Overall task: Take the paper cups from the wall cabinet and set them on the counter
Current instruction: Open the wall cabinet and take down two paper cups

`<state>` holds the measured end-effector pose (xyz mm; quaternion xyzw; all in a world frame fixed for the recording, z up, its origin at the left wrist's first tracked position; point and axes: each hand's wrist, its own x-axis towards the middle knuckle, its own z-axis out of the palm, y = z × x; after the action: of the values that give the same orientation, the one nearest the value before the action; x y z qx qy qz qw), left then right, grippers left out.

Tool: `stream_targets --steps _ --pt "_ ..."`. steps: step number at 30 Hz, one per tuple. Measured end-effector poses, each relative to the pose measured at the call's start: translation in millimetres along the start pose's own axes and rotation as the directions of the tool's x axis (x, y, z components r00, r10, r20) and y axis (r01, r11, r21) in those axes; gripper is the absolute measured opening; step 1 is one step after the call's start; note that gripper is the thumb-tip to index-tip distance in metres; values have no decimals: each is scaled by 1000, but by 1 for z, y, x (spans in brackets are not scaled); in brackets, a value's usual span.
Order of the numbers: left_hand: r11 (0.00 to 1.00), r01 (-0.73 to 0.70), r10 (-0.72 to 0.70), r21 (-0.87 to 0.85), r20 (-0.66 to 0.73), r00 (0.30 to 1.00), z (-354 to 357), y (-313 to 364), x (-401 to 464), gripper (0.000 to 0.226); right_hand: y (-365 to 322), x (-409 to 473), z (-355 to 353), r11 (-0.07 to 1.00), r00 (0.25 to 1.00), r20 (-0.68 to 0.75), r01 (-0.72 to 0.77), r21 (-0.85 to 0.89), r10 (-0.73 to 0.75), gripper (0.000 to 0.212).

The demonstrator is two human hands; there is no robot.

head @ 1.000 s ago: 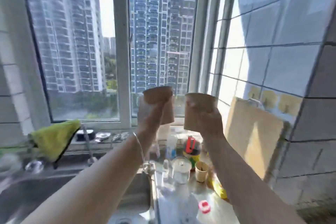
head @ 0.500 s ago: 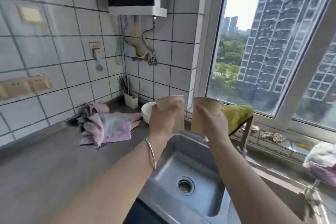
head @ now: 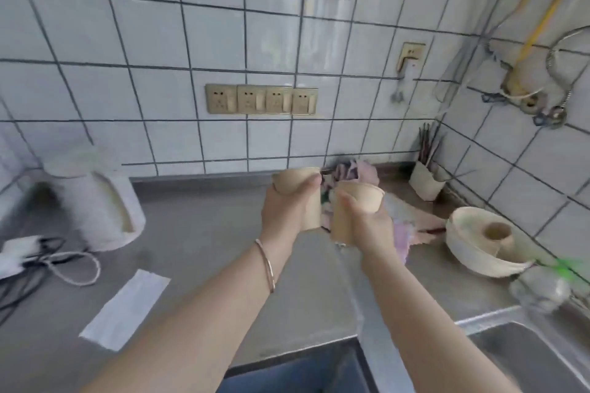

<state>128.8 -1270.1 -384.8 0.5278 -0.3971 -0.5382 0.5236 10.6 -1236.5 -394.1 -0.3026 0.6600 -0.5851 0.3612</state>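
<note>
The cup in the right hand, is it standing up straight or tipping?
Tipping. The right hand holds its paper cup with the rim leaning right, above the counter.

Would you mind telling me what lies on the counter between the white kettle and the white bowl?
In the head view, between the kettle and the bowl are both hands, each holding a paper cup, with a pink cloth behind them.

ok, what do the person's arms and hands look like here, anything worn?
Both forearms are bare, with no sleeves in view and no gloves. The left hand has a thin metallic bangle around the wrist. The right hand and its wrist carry nothing visible: no watch, band or ring that the blurred frame shows.
</note>
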Motion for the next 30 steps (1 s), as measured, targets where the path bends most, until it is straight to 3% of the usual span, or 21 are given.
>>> stream_targets --steps 5,8,15,17,20,23,30 --pt "999 33 -36 -19 -168 985 -70 -6 87 85 15 40 109 998 991 133 -9 -56 17 23" --pt "999 36 -39 -16 -214 976 -111 -12 143 76 29 64 177 996 977 198 -63 -64 75 54" --pt "993 109 -96 42 -228 969 -172 -28 260 54 52 117 293 974 954 226 -160 -162 195 88" --pt "991 127 -115 49 -207 972 -179 -34 284 48 60 130 316 969 945 256 -154 -193 202 85" --pt "986 156 -142 66 -178 974 -185 -48 315 66 77 154 344 967 939 283 -137 -215 196 58" --pt "982 180 -163 55 -226 960 -189 -67 345 59 94 179 363 969 927 324 -121 -218 188 48" --pt "988 124 -93 90 -292 952 -198 -114 393 60 140 224 392 960 890 434 -15 -278 140 52"
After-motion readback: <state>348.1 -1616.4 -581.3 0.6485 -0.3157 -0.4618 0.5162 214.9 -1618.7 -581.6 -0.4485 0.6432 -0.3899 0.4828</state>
